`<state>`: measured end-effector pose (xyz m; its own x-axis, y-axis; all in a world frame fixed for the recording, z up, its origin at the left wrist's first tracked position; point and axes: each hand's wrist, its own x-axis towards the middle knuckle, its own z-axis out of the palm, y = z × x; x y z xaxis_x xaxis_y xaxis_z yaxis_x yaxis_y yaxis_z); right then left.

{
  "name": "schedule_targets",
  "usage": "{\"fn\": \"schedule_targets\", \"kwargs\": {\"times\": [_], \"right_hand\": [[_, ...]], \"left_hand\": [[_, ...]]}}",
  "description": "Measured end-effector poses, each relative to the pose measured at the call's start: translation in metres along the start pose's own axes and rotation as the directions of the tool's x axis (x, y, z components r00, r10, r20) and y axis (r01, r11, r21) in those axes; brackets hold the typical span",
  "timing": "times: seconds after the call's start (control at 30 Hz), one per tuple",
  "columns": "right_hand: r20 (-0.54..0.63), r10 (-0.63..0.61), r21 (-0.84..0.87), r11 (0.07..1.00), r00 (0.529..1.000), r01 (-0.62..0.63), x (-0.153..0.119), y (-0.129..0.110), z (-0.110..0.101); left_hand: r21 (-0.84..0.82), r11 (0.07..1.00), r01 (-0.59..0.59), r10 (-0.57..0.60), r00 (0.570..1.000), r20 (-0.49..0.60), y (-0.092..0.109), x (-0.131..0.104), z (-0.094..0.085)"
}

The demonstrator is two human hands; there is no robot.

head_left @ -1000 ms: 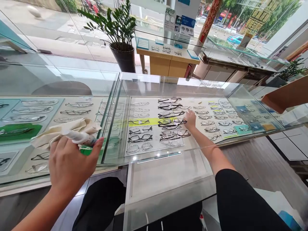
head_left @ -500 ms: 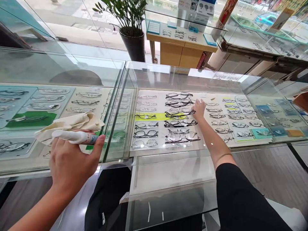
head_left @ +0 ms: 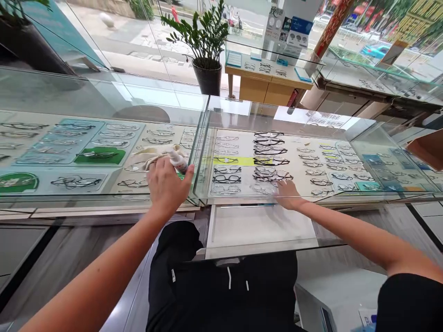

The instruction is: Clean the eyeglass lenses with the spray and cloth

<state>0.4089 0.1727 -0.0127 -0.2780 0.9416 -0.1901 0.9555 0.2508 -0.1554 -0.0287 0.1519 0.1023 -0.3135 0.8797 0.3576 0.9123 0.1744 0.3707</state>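
My left hand (head_left: pixel 168 184) is over the glass counter, closed around a white spray bottle (head_left: pixel 178 162). A cream cloth (head_left: pixel 148 156) lies just beyond its fingers. Under the glass, my right hand (head_left: pixel 288 194) reaches into the display case from the front. Its fingertips touch or nearly touch the lowest dark-framed glasses (head_left: pixel 273 175) of the middle column; whether they grip them is too small to tell. Clear-framed glasses (head_left: pixel 262 189) lie to the left of those fingertips. More dark glasses (head_left: pixel 270 151) lie stacked above in the same column.
An open white drawer (head_left: pixel 259 228) juts out below the case. Glass dividers (head_left: pixel 204 147) separate the display sections. Rows of glasses (head_left: pixel 226 179) lie on either side. Behind the counter stand a potted plant (head_left: pixel 207 76) and a wooden cabinet (head_left: pixel 265 90).
My right hand has come down the middle column from the upper glasses toward the case's front edge. The view has shifted, showing more of the left side and my lap.
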Motion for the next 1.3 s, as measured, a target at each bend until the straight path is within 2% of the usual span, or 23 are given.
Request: {"fn": "schedule_targets", "kwargs": {"times": [0.13, 0.33, 0.4, 0.5, 0.57, 0.63, 0.67, 0.73, 0.8, 0.87, 0.97, 1.03, 1.1, 1.3], "right_hand": [[0.094, -0.044, -0.005, 0.999, 0.995, 0.045, -0.036, -0.030, -0.014], [0.271, 0.003, -0.048, 0.999, 0.963, 0.010, -0.059, -0.064, -0.065], [0.346, -0.056, -0.019, 0.998, 0.937, 0.067, -0.078, -0.082, -0.086], [0.429, -0.258, 0.116, 0.966, 0.865, 0.231, -0.121, -0.115, -0.129], [0.362, -0.354, 0.198, 0.933, 0.862, 0.300, -0.141, -0.134, -0.167], [0.225, -0.360, 0.185, 0.928, 0.905, 0.323, -0.138, -0.142, -0.207], [0.142, -0.327, 0.151, 0.940, 0.934, 0.307, -0.125, -0.140, -0.226], [-0.020, -0.270, 0.078, 0.960, 0.963, 0.270, -0.076, -0.123, -0.256], [-0.158, -0.317, 0.053, 0.943, 0.935, 0.328, -0.008, -0.094, -0.271], [-0.178, -0.368, 0.028, 0.925, 0.912, 0.379, 0.063, -0.063, -0.273], [-0.119, -0.305, -0.015, 0.952, 0.945, 0.306, 0.142, -0.035, -0.261], [-0.103, -0.237, -0.035, 0.971, 0.966, 0.235, 0.172, -0.029, -0.249], [-0.095, -0.184, -0.042, 0.983, 0.978, 0.181, 0.188, -0.029, -0.236], [-0.089, -0.127, -0.003, 0.992, 0.988, 0.128, 0.207, -0.021, -0.210]], "left_hand": [[-0.038, 0.999, 0.005, -0.005, 1.000, -0.006, 0.001, -0.002, 0.001], [-0.071, 0.997, 0.008, -0.006, 1.000, 0.018, 0.004, -0.004, -0.001], [-0.070, 0.998, 0.002, -0.001, 1.000, 0.014, 0.005, -0.004, -0.001], [-0.073, 0.997, -0.001, 0.001, 1.000, 0.006, 0.005, -0.003, -0.001], [-0.082, 0.997, 0.001, 0.000, 1.000, 0.012, 0.004, -0.003, 0.000], [-0.085, 0.996, 0.000, 0.001, 1.000, 0.012, 0.004, -0.003, 0.000], [-0.084, 0.996, -0.002, 0.003, 1.000, 0.010, 0.003, -0.003, 0.000], [-0.080, 0.997, -0.004, 0.005, 1.000, 0.007, 0.003, -0.003, 0.000], [-0.079, 0.997, -0.007, 0.007, 1.000, 0.006, 0.003, -0.003, -0.001], [-0.079, 0.997, -0.014, 0.015, 1.000, 0.004, 0.003, -0.003, -0.002], [-0.070, 0.997, -0.023, 0.023, 1.000, -0.006, 0.001, -0.002, -0.001], [-0.064, 0.998, -0.009, 0.008, 1.000, -0.016, 0.000, -0.002, 0.000], [-0.065, 0.998, 0.016, -0.017, 1.000, -0.025, -0.001, -0.002, 0.001], [-0.088, 0.995, 0.039, -0.042, 0.999, -0.032, -0.001, -0.002, 0.001]]}}
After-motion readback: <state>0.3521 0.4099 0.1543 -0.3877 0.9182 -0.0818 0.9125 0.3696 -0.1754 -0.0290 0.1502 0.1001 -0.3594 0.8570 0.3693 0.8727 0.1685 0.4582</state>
